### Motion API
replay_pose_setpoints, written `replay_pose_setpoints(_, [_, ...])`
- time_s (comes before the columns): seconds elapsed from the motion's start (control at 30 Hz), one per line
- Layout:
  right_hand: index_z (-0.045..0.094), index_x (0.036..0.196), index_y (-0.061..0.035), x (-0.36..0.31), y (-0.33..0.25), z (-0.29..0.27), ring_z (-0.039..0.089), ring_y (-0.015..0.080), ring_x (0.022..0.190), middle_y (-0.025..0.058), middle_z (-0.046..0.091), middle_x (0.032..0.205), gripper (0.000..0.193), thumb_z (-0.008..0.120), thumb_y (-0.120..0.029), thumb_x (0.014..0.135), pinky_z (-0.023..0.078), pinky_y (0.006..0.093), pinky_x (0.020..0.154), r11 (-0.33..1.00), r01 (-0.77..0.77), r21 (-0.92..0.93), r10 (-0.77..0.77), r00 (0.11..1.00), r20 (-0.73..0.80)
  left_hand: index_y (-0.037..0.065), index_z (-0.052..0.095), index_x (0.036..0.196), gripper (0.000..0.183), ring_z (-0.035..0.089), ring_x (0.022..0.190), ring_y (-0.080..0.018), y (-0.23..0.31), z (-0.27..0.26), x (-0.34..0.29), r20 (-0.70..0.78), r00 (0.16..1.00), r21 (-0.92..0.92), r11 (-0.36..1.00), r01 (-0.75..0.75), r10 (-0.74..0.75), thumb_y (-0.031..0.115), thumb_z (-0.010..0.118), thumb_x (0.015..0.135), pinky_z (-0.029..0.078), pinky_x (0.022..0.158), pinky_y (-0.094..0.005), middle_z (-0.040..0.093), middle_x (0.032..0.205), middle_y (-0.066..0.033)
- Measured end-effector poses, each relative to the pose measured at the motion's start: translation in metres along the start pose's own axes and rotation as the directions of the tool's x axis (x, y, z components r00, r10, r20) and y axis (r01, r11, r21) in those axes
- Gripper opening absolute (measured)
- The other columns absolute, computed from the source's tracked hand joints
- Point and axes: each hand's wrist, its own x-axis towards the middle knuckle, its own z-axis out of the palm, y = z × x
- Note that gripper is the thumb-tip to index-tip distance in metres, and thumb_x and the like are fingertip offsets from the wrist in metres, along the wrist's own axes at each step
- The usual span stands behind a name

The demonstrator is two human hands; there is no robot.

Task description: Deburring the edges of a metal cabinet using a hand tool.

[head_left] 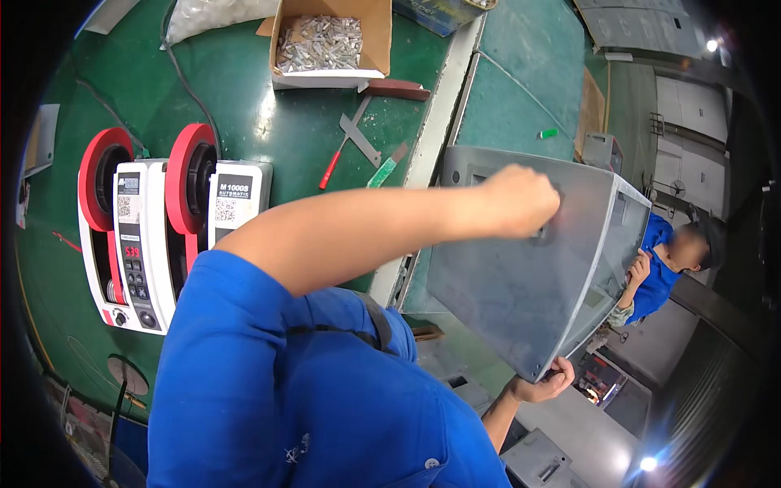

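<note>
A large grey sheet-metal box (504, 285) stands tilted at the right, partly over the edge of the green table. My left hand (521, 202) reaches across to its broad face, fingers curled into a fist near a small opening. What the fist holds, if anything, is hidden. Lower down, my right hand (547, 382) grips the bottom corner of the box, with the fingers wrapped around its edge. The far side of the box is open and framed.
Two white tape dispensers (142, 244) with red rolls stand on the green table (309, 146) at left. Beyond are a cardboard box (374, 41) of small metal parts, a square (358, 138) and a green-handled blade (387, 167). A co-worker (663, 260) in blue is at the right.
</note>
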Motion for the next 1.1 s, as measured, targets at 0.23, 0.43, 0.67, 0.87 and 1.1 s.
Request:
replay_pose_setpoints(0.23, [0.048, 0.083, 0.002, 0.001, -0.003, 0.002, 0.036, 0.0106, 0.06, 0.0051, 0.042, 0.069, 0.03, 0.03, -0.021, 0.08, 0.031, 0.0248, 0.058, 1.0, -0.019, 0.002, 0.019, 1.0, -0.008, 0.002, 0.058, 0.058, 0.011, 0.057, 0.06, -0.0338, -0.004, 0.0, 0.006, -0.081, 0.995, 0.0, 0.998, 0.064, -0.064, 0.011, 0.056, 0.064, 0.045, 0.057, -0.0409, 0.056, 0.059, -0.0176])
replay_pose_setpoints(0.43, [0.048, 0.082, 0.0021, 0.0, -0.002, 0.0, 0.036, 0.0109, 0.061, 0.0051, 0.042, 0.069, 0.03, 0.029, -0.021, 0.08, 0.03, 0.0245, 0.059, 0.999, -0.04, 0.003, 0.04, 0.999, -0.01, 0.002, 0.059, 0.061, 0.011, 0.057, 0.062, -0.0339, -0.013, -0.008, 0.013, -0.112, 0.986, -0.057, 0.992, 0.115, -0.121, 0.012, 0.058, 0.062, 0.046, 0.058, -0.0403, 0.056, 0.06, -0.0182])
replay_pose_setpoints(0.67, [0.048, 0.082, 0.0028, 0.001, 0.001, 0.001, 0.036, 0.0106, 0.059, 0.0045, 0.042, 0.066, 0.03, 0.029, -0.021, 0.081, 0.029, 0.024, 0.056, 1.0, 0.006, -0.008, -0.006, 1.0, -0.005, 0.0, 0.058, 0.064, 0.014, 0.056, 0.064, -0.0349, -0.01, 0.001, 0.003, -0.103, 0.981, -0.125, 0.981, 0.15, -0.163, 0.014, 0.058, 0.067, 0.045, 0.06, -0.0402, 0.057, 0.063, -0.018])
replay_pose_setpoints(0.87, [0.049, 0.082, 0.0031, 0.001, -0.007, 0.003, 0.036, 0.011, 0.057, 0.0043, 0.042, 0.064, 0.031, 0.029, -0.021, 0.081, 0.029, 0.0232, 0.055, 0.998, -0.058, 0.01, 0.059, 0.998, -0.02, 0.001, 0.062, 0.075, 0.017, 0.057, 0.07, -0.0337, -0.016, 0.012, 0.004, -0.078, 0.926, -0.285, 0.898, 0.336, -0.371, 0.015, 0.058, 0.066, 0.046, 0.064, -0.038, 0.058, 0.07, -0.0194])
replay_pose_setpoints(1.1, [0.049, 0.082, 0.0029, 0.001, 0.0, 0.0, 0.037, 0.0113, 0.061, 0.0051, 0.042, 0.068, 0.031, 0.031, -0.022, 0.082, 0.03, 0.0238, 0.057, 1.0, -0.016, 0.008, 0.016, 1.0, -0.014, 0.003, 0.061, 0.084, 0.023, 0.058, 0.076, -0.0325, -0.025, 0.036, -0.019, 0.015, 0.863, -0.297, 0.822, 0.487, -0.506, 0.021, 0.058, 0.071, 0.045, 0.068, -0.0375, 0.06, 0.077, -0.0184])
